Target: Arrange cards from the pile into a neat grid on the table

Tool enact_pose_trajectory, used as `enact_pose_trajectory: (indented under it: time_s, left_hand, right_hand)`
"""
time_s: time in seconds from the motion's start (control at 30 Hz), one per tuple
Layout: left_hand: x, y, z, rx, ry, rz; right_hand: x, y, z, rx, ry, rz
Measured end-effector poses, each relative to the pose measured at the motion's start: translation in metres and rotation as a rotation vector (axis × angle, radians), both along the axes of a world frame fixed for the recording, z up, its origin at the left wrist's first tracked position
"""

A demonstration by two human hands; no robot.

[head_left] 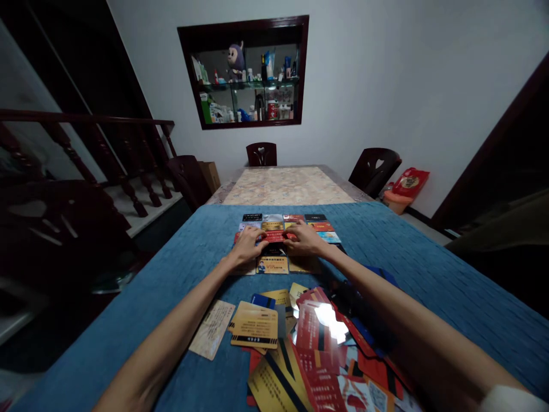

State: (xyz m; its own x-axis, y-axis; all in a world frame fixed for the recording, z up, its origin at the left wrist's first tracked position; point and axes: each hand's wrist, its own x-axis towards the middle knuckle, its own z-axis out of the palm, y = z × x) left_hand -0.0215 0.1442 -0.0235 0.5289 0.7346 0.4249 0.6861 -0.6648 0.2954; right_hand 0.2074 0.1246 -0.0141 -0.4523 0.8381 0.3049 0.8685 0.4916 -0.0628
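Both of my hands rest over a neat grid of printed plastic cards on a blue tablecloth [184, 252]. My left hand [249, 245] covers the grid's left side, its fingers bent and apart, thumb and index tips beside a red card [274, 236]. From the other side, my right hand [303, 237] touches near that card's right end, fingers also bent and apart. Just below the red card is a black card [273, 249]; a gold card with a small figure [273, 265] lies in the nearest row. The hands hide several cards in part.
A loose heap of cards [315, 335] spreads between my forearms, one under glare. Left of it lie a pale card [212, 330] and a yellow card [255, 326]. Something dark and blue [364, 320] sits beneath my right forearm. Chairs [261, 154] stand around the table.
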Motion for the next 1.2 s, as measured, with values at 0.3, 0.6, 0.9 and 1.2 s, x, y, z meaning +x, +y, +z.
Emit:
enact_pose_trajectory:
  time_s: [0.3, 0.6, 0.9, 1.2]
  left_hand:
    - [0.006, 0.018, -0.009, -0.013, 0.06, 0.056]
    - [0.005, 0.02, -0.01, -0.02, 0.097, 0.062]
    - [0.007, 0.02, -0.009, -0.017, 0.142, 0.063]
    - [0.01, 0.018, -0.005, -0.003, 0.225, 0.086]
  right_hand:
    - [-0.002, 0.014, -0.002, -0.045, -0.051, -0.018]
    - [-0.008, 0.014, -0.004, -0.05, -0.106, -0.039]
    - [-0.012, 0.012, -0.001, -0.056, -0.111, -0.07]
    - [-0.014, 0.014, 0.0, -0.084, -0.118, -0.092]
